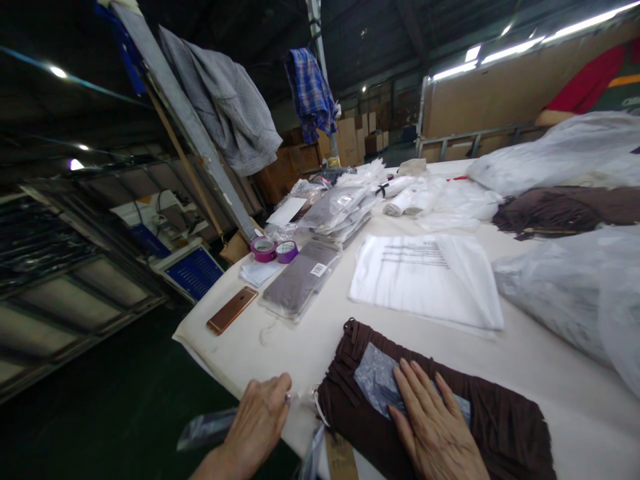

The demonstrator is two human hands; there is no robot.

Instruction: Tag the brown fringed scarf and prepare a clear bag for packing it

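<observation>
A folded dark brown gathered garment [500, 413] lies at the table's front edge, a greyish plastic sheet [375, 377] on top of it. My right hand [433, 420] rests flat on the sheet and garment, fingers stretched out. To the left, my left hand [263, 413] is closed, with a clear plastic piece [303, 399] running from its fingertips toward the garment's end. Behind that wrist a blurred plastic strip [207, 429] sticks out; whether it is the same piece I cannot tell. A brown card tag [341, 457] hangs by a white loop at the garment's left end.
A phone [233, 311], purple tape rolls [264, 249] and a bagged grey garment [300, 280] lie at left on the white table [310, 340]. Beyond are a printed white bag [425, 280] and stacked packets [340, 207]. Large plastic bags [570, 287] flank the right; a person's red sleeve [583, 87] shows behind.
</observation>
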